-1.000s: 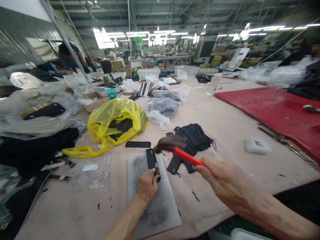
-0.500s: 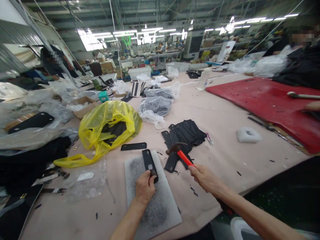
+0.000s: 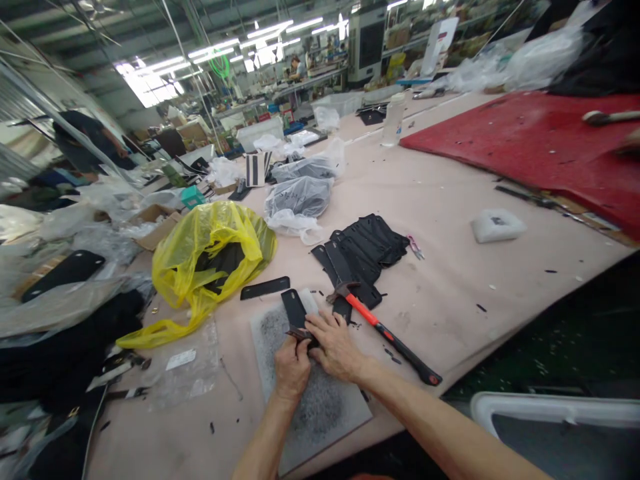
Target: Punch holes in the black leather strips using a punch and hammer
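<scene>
A black strip with a slot near its far end lies on a pale, speckled board. My left hand is closed around a dark metal punch, which is tilted over the strip. Against it, my right hand has its fingers closed at the strip's near part; that end is hidden under both hands. A hammer with a red and black handle lies to the right of the board, its head against a pile of black pieces.
Beyond the board are another black strip and a yellow plastic bag. Pink-handled snips lie beside the pile. Farther right are a white wrapped block and a red board, with a person's hand at its edge.
My right hand has let go of the hammer, now lying on the table, and moved left to the strip. The punch in my left hand has tipped over. The view has tilted.
</scene>
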Motion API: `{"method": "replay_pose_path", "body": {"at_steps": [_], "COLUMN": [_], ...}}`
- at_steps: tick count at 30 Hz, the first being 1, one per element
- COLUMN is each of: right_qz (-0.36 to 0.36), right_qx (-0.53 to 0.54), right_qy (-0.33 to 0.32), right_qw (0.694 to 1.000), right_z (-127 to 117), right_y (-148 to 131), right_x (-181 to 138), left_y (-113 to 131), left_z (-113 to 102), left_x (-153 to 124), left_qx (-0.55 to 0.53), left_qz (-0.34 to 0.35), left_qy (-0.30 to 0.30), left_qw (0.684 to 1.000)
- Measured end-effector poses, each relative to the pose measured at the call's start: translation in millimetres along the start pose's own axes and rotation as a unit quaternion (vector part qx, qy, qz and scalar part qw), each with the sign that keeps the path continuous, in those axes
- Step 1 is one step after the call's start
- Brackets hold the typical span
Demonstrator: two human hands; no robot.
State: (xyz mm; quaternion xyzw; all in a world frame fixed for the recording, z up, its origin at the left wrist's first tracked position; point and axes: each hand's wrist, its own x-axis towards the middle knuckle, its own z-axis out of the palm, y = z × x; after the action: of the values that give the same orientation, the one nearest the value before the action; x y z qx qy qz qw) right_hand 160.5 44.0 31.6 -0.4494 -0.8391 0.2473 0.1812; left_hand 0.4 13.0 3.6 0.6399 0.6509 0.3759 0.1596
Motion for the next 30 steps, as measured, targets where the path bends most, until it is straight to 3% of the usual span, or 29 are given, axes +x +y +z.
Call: {"method": "replay_pose_path", "body": {"at_steps": [2, 5, 7, 11, 15, 19, 22, 26, 30], "right_qz": [0.017, 0.035, 0.037, 0.038, 0.093, 0.126, 0.142, 0.166, 0.197], "right_qx": [0.017, 0.028, 0.032, 0.027, -0.024, -0.068, -0.065, -0.068, -0.117], "right_qy": [-0.006, -0.009, -0.011, 0.009, 0.061, 0.049, 0.057, 0.062, 0.104], "right_qw": [1.000, 0.999, 0.999, 0.999, 0.994, 0.988, 0.986, 0.982, 0.968], "right_z": [9, 13, 11, 4, 5, 17, 20, -4, -63], "right_y": [5, 10, 9, 2, -12, -19, -9, 26, 67], "right_x": [1, -1, -1, 7, 30, 53, 63, 76, 92], "left_y": [1, -2, -7, -18, -21, -23, -25, -26, -24], "left_z": [-4, -15, -25, -35, -35, -35, -36, -36, -37], "left_x": [3, 10, 13, 9, 2, 1, 1, 0, 1], "left_qx": [-0.031, -0.049, -0.031, -0.011, 0.005, -0.001, -0.024, -0.064, -0.104], "left_qz": [-0.067, -0.175, -0.201, -0.176, -0.164, -0.159, -0.158, -0.172, -0.182], "left_qy": [0.028, 0.117, 0.149, 0.120, 0.121, 0.144, 0.141, 0.126, 0.122], "left_qw": [0.997, 0.976, 0.968, 0.977, 0.979, 0.977, 0.977, 0.975, 0.970]}}
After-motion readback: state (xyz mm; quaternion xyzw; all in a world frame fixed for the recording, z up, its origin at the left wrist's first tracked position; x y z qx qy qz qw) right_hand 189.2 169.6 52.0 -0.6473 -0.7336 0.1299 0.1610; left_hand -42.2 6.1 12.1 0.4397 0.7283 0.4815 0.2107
